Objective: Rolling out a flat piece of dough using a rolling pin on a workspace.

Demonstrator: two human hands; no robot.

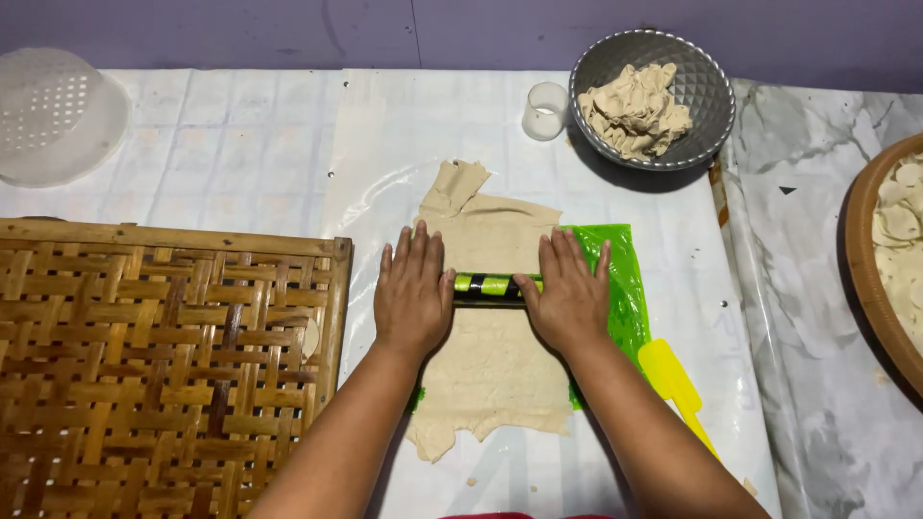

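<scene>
A long sheet of pale dough [492, 370] lies on a green plastic sheet [625, 288] on the white-covered table. Across its middle rests a green and black striped rolling pin [488, 285]. My left hand [411, 291] presses flat on the pin's left end, fingers stretched forward. My right hand [567, 293] presses flat on the right end the same way. The pin's two ends are hidden under my palms. The far end of the dough is torn and folded.
A woven bamboo tray [163, 365] lies at the left. A white colander [53, 115] sits far left. A grey bowl [707, 106] holds dough scraps, with a small clear cup [546, 109] beside it. A yellow spatula [673, 380] lies right of the dough. A round wooden tray [860, 259] holds cut discs.
</scene>
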